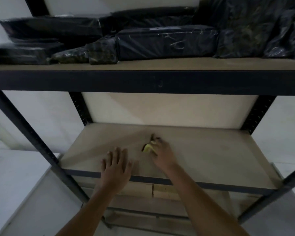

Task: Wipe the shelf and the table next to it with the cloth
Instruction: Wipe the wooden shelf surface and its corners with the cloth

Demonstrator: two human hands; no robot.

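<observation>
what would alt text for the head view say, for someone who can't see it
A right hand presses a bunched yellow cloth onto the bare middle board of a dark metal shelf, while the left hand rests flat, fingers spread, near the board's front edge. The board above holds black plastic-wrapped packages.

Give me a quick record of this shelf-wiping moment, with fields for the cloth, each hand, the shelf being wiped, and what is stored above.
cloth: yellow cloth, bunched, on the middle shelf
right hand: right hand in a closed grip on the cloth
left hand: left hand open, fingers spread, flat near the board's front edge
shelf being wiped: middle shelf, tan board, otherwise bare
stored above: black wrapped packages on the top shelf
</observation>
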